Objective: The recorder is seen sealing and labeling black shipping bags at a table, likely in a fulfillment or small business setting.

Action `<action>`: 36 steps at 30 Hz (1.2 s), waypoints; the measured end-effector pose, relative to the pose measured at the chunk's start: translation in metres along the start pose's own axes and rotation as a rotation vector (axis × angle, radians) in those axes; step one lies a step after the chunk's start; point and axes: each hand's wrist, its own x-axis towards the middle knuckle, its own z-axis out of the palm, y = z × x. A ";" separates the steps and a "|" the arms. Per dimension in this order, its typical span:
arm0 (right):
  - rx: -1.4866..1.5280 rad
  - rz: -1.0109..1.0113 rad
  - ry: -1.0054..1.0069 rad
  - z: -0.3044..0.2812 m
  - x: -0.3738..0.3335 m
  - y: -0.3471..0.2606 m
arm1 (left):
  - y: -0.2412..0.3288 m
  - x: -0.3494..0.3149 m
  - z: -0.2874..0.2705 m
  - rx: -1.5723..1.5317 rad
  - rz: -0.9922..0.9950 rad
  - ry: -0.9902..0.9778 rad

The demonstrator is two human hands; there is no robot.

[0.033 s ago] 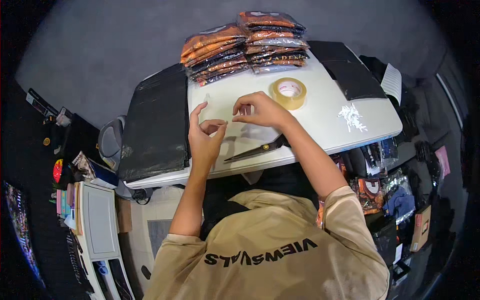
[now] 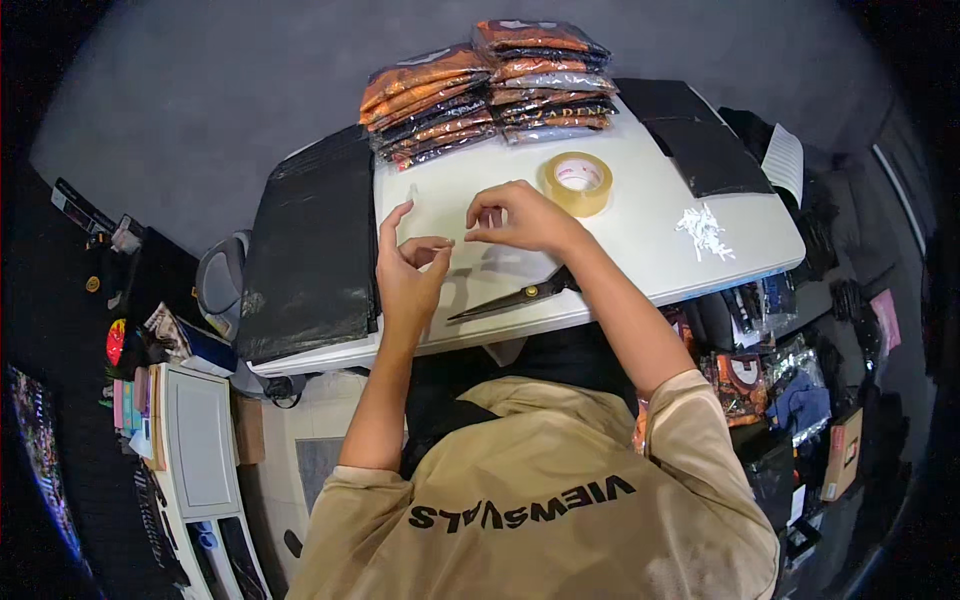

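With fingers of left hand [image 2: 408,285] and right hand [image 2: 525,219] curled nearly to a pinch, any hold too small to tell, mind the scissors [image 2: 518,299] just inside the near edge of the worktop [image 2: 640,225], liable to fall if nudged by the right forearm [image 2: 630,312].

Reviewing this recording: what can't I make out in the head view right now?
All in the head view:
Anything pinched by the left hand or right hand: too small to tell.
Scissors: handles mostly hidden by the right forearm.
White slips: too small and overlapped to count.
Stacked packets: lower ones' faces covered by those above.
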 end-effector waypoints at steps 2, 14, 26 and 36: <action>-0.045 0.009 -0.016 0.002 0.000 0.002 | 0.005 -0.002 0.002 -0.016 -0.040 0.010; -0.059 -0.003 -0.013 0.005 -0.001 0.005 | -0.010 0.009 -0.009 0.013 -0.049 -0.039; -0.090 -0.024 0.012 0.005 -0.004 0.009 | 0.008 0.002 -0.003 0.138 -0.084 -0.087; -0.144 -0.044 0.019 0.008 -0.005 0.007 | -0.009 -0.002 0.002 -0.008 -0.119 0.067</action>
